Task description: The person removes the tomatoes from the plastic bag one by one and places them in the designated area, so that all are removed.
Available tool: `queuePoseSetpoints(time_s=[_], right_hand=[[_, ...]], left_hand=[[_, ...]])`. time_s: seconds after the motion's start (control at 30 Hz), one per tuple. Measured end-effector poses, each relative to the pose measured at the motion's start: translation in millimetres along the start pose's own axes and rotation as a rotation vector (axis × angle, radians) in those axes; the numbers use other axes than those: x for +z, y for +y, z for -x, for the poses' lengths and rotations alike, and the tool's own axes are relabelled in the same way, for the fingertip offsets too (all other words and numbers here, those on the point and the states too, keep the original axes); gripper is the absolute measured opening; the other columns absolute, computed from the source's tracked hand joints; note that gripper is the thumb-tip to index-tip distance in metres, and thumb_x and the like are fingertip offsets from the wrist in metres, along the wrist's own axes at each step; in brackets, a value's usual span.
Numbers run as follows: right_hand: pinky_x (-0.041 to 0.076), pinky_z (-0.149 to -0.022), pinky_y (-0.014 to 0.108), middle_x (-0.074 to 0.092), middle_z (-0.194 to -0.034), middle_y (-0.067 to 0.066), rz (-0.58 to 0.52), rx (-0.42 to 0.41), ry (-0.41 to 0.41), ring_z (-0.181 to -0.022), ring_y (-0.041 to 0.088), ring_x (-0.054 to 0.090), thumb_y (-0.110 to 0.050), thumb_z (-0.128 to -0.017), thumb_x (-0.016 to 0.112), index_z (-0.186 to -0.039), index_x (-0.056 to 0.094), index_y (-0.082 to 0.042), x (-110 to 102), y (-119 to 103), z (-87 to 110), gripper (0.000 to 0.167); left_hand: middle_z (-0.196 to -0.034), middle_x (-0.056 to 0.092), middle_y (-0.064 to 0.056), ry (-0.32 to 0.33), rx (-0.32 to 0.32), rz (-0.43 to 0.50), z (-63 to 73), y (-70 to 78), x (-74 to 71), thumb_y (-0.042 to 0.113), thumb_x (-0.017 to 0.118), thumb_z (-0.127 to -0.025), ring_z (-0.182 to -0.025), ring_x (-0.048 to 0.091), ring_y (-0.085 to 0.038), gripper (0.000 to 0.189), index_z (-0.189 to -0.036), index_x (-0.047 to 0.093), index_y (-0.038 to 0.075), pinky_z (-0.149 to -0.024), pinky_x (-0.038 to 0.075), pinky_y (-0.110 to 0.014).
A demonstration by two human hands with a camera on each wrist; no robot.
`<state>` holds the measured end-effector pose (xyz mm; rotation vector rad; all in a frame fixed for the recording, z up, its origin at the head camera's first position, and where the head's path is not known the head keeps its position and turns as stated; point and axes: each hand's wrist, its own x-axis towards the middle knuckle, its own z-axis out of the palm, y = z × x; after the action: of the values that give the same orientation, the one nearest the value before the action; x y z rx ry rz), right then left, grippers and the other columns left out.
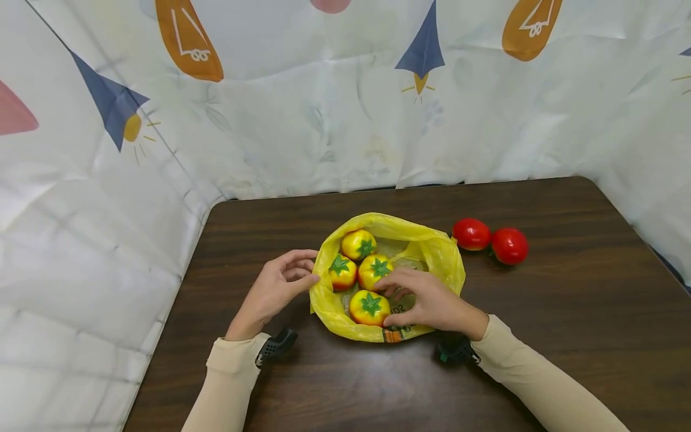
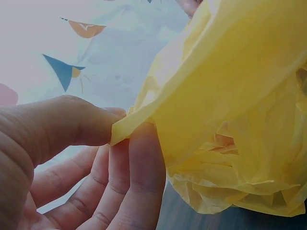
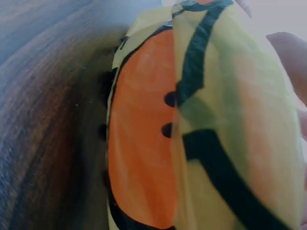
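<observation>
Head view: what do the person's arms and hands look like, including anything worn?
The left sleeve and right sleeve are plain, cream and long. A black left wrist device and black right wrist device are worn too, the latter showing a small green spot. The left hand and right hand are bare.

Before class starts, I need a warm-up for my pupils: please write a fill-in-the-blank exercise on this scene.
The bag is ____ in colour.
Inside it, ____ yellow fruits are visible.
The two other fruits on the table are ____.
The left hand pinches the bag's rim while the ____ hand reaches inside.
Missing words: yellow; four; red; right.
</observation>
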<state>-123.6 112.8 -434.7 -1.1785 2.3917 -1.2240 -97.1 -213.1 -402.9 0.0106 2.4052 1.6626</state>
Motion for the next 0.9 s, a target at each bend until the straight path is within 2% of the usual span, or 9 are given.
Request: queuePoseSetpoints(time_s=[0.33, 0.67, 0.9], right_hand=[[0.062, -0.085, 0.029, 0.069, -0.124, -0.003, -0.016, 0.032, -0.006, -0.098, 0.009, 0.069, -0.040, -0.080, 0.089, -0.128, 0.068, -0.022, 7, 1, 2.8, 0.056], [0.061, -0.084, 0.029, 0.069, -0.125, -0.002, 0.054, -0.011, -0.012, -0.097, 0.009, 0.068, -0.038, -0.083, 0.088, -0.128, 0.068, -0.023, 12, 3, 2.3, 0.052], [0.061, -0.085, 0.028, 0.068, -0.125, -0.003, 0.038, -0.005, -0.002, -0.099, 0.008, 0.069, -0.037, -0.082, 0.089, -0.126, 0.068, -0.023, 16, 3, 3.2, 0.050]], left_hand=[[-0.118, 0.067, -0.014, -0.012, 0.016, -0.004, -0.1, -1.6, 2.8, 0.016, 0.076, -0.094, -0.099, 0.070, -0.020, 0.046, -0.138, 0.062, 0.014, -0.083, 0.058, -0.021], [-0.117, 0.067, -0.015, -0.016, 0.020, 0.019, 2.4, -1.2, 3.1, 0.017, 0.076, -0.094, -0.098, 0.070, -0.020, 0.046, -0.137, 0.062, 0.013, -0.083, 0.058, -0.021], [-0.116, 0.067, -0.016, -0.021, 0.026, 0.025, 2.7, -1.6, 2.5, 0.016, 0.076, -0.094, -0.096, 0.071, -0.019, 0.046, -0.137, 0.062, 0.012, -0.082, 0.059, -0.021]])
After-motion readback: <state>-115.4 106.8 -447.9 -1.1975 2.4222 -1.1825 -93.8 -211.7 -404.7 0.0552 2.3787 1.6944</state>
